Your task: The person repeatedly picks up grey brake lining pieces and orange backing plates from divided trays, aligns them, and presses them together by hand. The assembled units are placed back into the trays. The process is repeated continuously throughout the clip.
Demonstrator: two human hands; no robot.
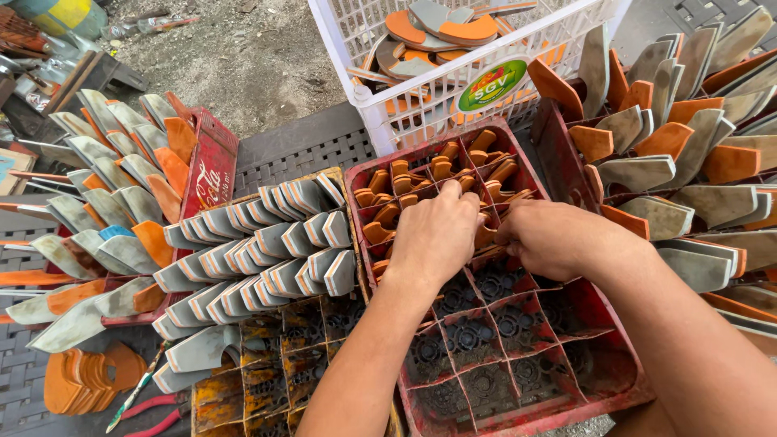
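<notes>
Both hands, the left hand (437, 235) and the right hand (550, 239), close on orange pieces (388, 214) standing upright in the compartments of the red crate (518, 409).

So I've got this beat-up red divided crate (566, 388), far compartments packed with small orange blades (388, 217) standing on edge, near ones bare. Both my hands sit in its middle row.

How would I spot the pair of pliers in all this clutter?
Start at the yellow divided crate packed with grey pieces, left of the red crate where both hands work. Go to the picture's bottom edge, on the dark mat beside that crate's lower left. The pliers lie there, the only thing with slim red handles.
</notes>
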